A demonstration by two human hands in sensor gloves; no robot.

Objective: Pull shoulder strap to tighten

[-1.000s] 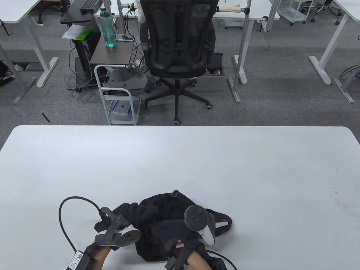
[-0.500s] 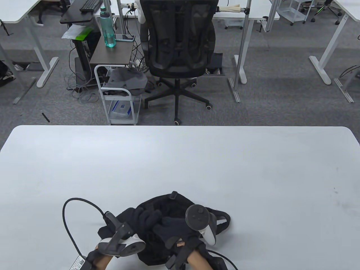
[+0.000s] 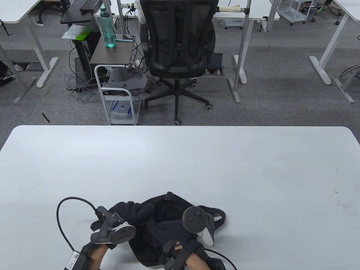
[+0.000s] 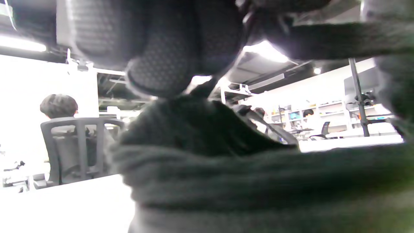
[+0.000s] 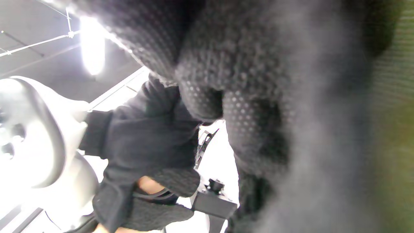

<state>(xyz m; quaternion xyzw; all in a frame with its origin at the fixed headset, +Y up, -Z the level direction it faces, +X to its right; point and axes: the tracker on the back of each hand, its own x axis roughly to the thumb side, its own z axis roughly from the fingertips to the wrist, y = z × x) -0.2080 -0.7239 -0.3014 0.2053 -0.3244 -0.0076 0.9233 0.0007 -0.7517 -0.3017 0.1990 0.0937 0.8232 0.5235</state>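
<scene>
Left grip (image 3: pixel 123 213) clenched on dark strap fabric at the bag's left side; right grip (image 3: pixel 180 233) pressed on the black bag (image 3: pixel 166 213), what it holds hidden under the tracker, cannot tell.

Table view: bag at near edge of the table (image 3: pixel 180 157), between both hands. Since half a second ago the left hand has swung out left and away from the bag, and the bag's top buckle shifted slightly left, so a pull stroke looks underway; the strap loop (image 3: pixel 219 216) on the right looks a bit smaller.

Left wrist view: blurred, gloved fingers (image 4: pixel 155 48) curled above bunched dark fabric (image 4: pixel 258 174).

Right wrist view: dotted glove fingers (image 5: pixel 226 84) against black fabric, left hand (image 5: pixel 145 155) beyond. Tightening probably partway, another pull likely needed.
</scene>
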